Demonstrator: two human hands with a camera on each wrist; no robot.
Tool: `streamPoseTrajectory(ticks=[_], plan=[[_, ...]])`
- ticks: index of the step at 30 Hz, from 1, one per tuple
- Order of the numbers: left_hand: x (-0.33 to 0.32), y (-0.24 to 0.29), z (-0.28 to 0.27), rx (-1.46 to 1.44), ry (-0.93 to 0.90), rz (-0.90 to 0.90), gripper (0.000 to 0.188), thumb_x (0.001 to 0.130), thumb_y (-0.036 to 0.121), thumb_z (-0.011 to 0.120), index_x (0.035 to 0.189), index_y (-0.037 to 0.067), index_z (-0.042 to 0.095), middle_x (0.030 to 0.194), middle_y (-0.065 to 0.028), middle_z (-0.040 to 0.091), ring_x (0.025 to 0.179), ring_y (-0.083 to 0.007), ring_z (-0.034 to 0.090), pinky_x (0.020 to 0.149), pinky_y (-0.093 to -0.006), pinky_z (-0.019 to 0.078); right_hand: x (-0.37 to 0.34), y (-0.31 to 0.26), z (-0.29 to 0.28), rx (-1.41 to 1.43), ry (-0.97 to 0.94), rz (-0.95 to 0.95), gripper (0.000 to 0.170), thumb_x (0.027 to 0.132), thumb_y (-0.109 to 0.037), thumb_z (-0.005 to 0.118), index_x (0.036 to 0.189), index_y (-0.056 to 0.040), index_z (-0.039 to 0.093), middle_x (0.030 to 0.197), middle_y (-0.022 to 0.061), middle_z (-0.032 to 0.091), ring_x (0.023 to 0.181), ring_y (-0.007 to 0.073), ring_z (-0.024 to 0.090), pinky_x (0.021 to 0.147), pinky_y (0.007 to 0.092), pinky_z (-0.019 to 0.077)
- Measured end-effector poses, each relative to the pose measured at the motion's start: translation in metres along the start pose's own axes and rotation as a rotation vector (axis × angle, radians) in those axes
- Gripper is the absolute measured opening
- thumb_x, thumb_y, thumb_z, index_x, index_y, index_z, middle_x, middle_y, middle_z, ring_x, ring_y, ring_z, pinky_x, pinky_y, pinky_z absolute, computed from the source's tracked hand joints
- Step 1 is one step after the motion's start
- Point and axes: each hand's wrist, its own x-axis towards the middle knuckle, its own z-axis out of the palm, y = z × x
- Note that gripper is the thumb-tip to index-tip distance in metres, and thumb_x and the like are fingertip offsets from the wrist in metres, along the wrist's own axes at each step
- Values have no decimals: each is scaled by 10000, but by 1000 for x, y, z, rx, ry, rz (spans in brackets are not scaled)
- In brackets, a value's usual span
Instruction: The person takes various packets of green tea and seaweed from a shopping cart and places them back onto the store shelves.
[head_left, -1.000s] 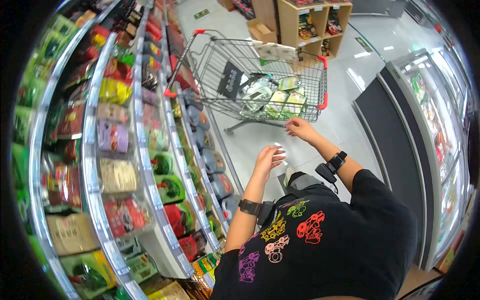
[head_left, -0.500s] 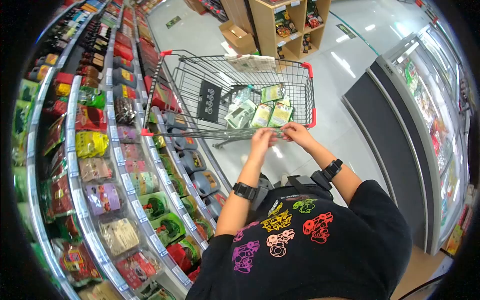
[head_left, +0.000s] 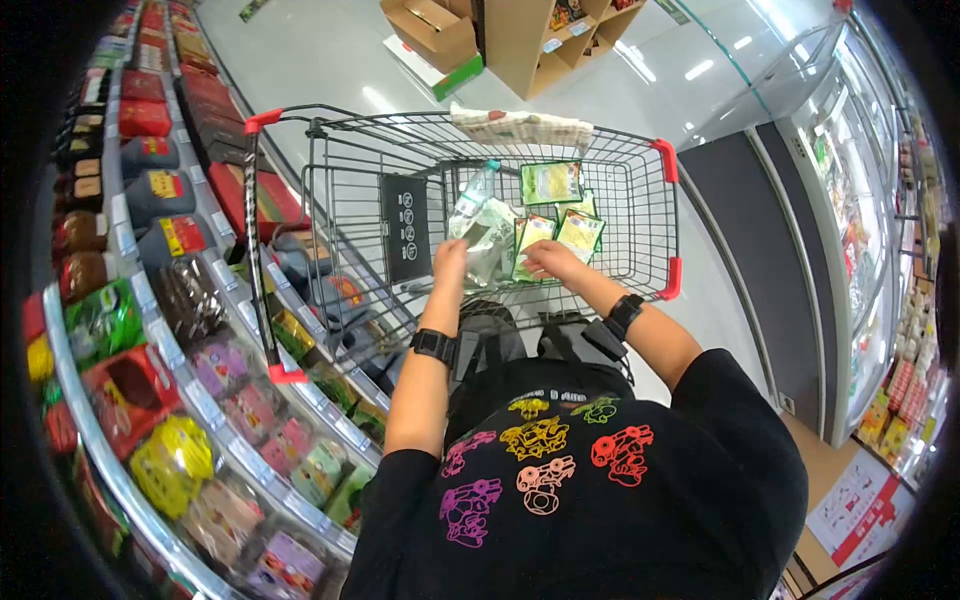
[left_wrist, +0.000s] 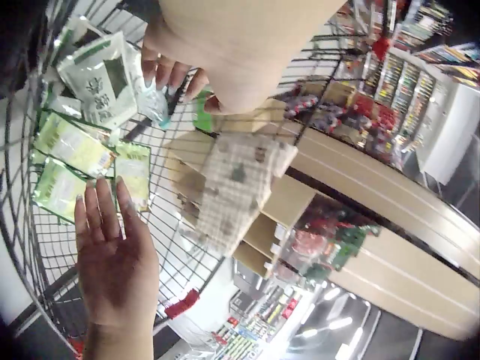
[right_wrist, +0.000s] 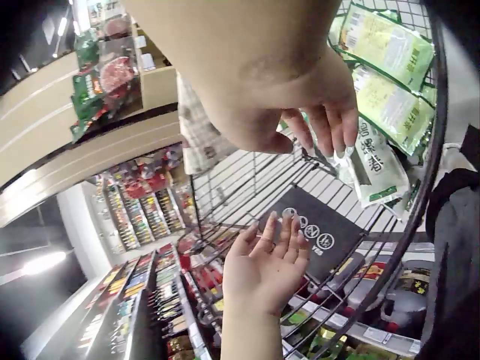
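Both hands hover over the near side of a wire shopping cart (head_left: pixel 310 195) with red corners, neither holding anything. The left hand (head_left: pixel 451 262) is near a white-and-green packet (head_left: pixel 490 235) with dark characters and a clear plastic bottle (head_left: pixel 474 190) with a teal cap. In the right wrist view this left hand (right_wrist: pixel 266 266) is palm toward the camera, fingers loosely extended. The right hand (head_left: pixel 556 262) hangs over several green-and-yellow packets (head_left: pixel 580 232) in the basket. From the left wrist view, the right hand (left_wrist: pixel 116 262) shows a flat palm and straight fingers.
A checked cloth (head_left: pixel 520 128) drapes over the cart's far rim. Shelves of packaged goods (head_left: pixel 290 450) line the left side, and a refrigerated display case (head_left: pixel 830 200) stands at the right. Cardboard boxes (head_left: pixel 430 30) and a wooden shelf unit (head_left: pixel 515 45) are beyond the cart.
The person has come closer to the cart, which now looks larger and nearer. The hands came near each other half a second ago, then spread apart over the basket.
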Motion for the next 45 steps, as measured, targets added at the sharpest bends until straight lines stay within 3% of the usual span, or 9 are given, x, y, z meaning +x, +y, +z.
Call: streamPoseTrajectory(ticks=[6,12,24,28,29,33,38,40,45], plan=[[91,-43,-43,236,-15,-104,279,710,202,545,890,-8,583,788,-133,598,721,-213,565,639,-323,431,86,25,25,205,-36,180,196,795,-235,548,933,-96,536,830,-2,551,737,126,512,655,298,429],[127,-73,-44,796,-65,11,634,703,290,559,1230,-2,363,1222,-237,387,1135,-351,378,931,-378,327,117,27,48,339,76,431,463,802,-259,540,1159,-15,377,1171,126,382,985,257,498,841,378,403],[175,-124,-54,701,-251,-141,729,718,320,565,1303,22,250,1287,-224,322,1190,-340,326,961,-369,299,156,56,52,685,69,557,616,787,-200,559,1270,-44,210,1352,138,144,1038,359,467,838,406,424],[175,-145,-53,907,-125,161,544,721,227,597,1186,4,422,925,-158,582,693,-216,605,575,-300,465,161,64,57,713,142,574,645,769,-197,581,1272,-56,203,1349,135,141,1014,361,467,826,422,429],[167,-129,-50,735,-133,-33,344,732,220,591,998,7,537,787,-115,599,622,-199,597,553,-302,464,161,64,57,702,126,579,662,765,-201,586,1278,-56,194,1350,137,136,1012,360,463,829,425,427],[131,-67,-41,706,-211,72,172,738,189,556,739,17,557,622,-117,582,457,-212,566,493,-319,444,152,54,59,705,206,600,728,748,-229,606,1288,-29,160,1334,174,156,1037,356,430,851,437,414],[114,-21,-28,829,-445,192,163,719,203,584,700,44,556,635,-101,572,620,-222,568,567,-319,430,121,30,40,537,2,577,706,771,-391,554,1277,-29,220,1258,234,258,1051,314,413,859,421,409],[95,-1,-21,722,-512,293,176,749,176,591,677,37,511,559,-32,511,446,-120,493,413,-272,398,112,25,32,533,-82,541,639,805,-465,477,1262,-62,285,1124,180,391,929,282,468,843,403,412],[17,46,3,606,-596,428,160,724,127,577,639,26,488,521,-17,467,488,-82,416,465,-249,355,66,-3,22,578,-395,410,675,794,-593,391,1251,-100,328,976,86,456,760,186,431,802,361,395]])
